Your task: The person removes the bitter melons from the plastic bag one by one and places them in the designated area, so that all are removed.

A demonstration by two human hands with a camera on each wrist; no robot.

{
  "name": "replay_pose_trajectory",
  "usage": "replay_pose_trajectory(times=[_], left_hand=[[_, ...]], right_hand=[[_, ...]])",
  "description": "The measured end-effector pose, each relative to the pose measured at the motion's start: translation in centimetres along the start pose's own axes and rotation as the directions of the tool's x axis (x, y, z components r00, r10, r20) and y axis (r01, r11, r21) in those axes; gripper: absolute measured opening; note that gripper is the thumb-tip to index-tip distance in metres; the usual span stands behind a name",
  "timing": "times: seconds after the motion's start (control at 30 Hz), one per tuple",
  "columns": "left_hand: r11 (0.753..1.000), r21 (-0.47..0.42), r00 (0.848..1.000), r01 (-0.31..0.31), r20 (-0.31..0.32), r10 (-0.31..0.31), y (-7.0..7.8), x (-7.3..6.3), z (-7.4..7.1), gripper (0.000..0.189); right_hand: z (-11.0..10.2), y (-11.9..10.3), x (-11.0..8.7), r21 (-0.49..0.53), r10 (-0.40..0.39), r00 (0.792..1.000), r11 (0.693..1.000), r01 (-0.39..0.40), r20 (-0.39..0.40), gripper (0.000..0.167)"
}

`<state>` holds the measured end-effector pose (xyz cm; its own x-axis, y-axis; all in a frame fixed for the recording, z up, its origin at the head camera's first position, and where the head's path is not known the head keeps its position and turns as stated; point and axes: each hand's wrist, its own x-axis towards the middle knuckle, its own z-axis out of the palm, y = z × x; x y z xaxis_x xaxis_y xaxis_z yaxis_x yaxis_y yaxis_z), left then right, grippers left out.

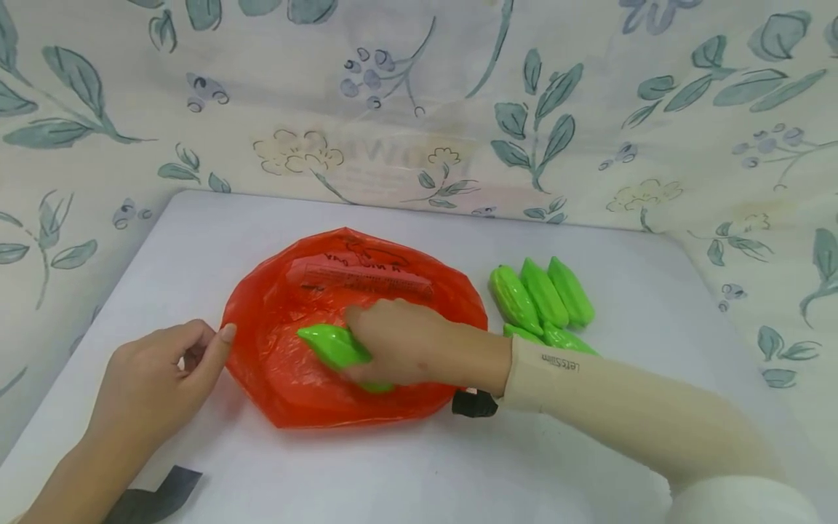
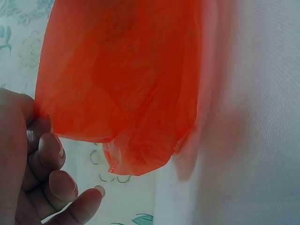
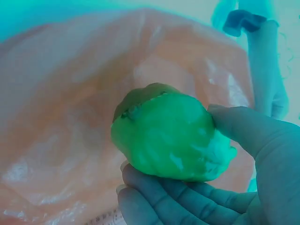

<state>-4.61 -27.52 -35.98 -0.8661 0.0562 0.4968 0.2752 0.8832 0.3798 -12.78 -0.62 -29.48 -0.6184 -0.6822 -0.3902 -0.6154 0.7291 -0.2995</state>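
Observation:
A red plastic bag lies spread open on the white table, dark print on its inner wall. My left hand pinches its left rim between thumb and forefinger; the other fingers are loosely curled in the left wrist view. Over the bag's mouth, my right hand grips a glossy green star fruit, ridged, with a pointed tip toward the left. In the right wrist view the thumb lies on one side of it and the fingers beneath. More green star fruits lie right of the bag.
Three star fruits stand in a row at the back right, with others partly hidden behind my right sleeve. A black strap shows under the right wrist, another dark strap by the left. A leaf-patterned cloth hangs behind the table.

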Motion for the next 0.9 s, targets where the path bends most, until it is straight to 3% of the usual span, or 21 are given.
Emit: replay_pose_trajectory(times=[0.27,0.6,0.9], left_hand=[[1.0,0.0,1.0,0.014,0.012,-0.014,0.0,0.0,0.1,0.026],[1.0,-0.007,1.0,0.005,0.001,-0.005,0.2,0.1,0.0,0.025],[1.0,0.0,0.999,0.03,0.024,-0.03,0.3,0.1,0.1,0.027]], right_hand=[[-0.1,0.8,-2.9,-0.003,-0.034,0.998,0.999,0.034,-0.061,0.044],[-0.1,2.3,-6.3,-0.023,-0.019,0.982,1.0,0.015,-0.189,0.05],[-0.1,4.7,-10.3,-0.033,-0.003,0.943,0.999,-0.008,-0.332,0.06]])
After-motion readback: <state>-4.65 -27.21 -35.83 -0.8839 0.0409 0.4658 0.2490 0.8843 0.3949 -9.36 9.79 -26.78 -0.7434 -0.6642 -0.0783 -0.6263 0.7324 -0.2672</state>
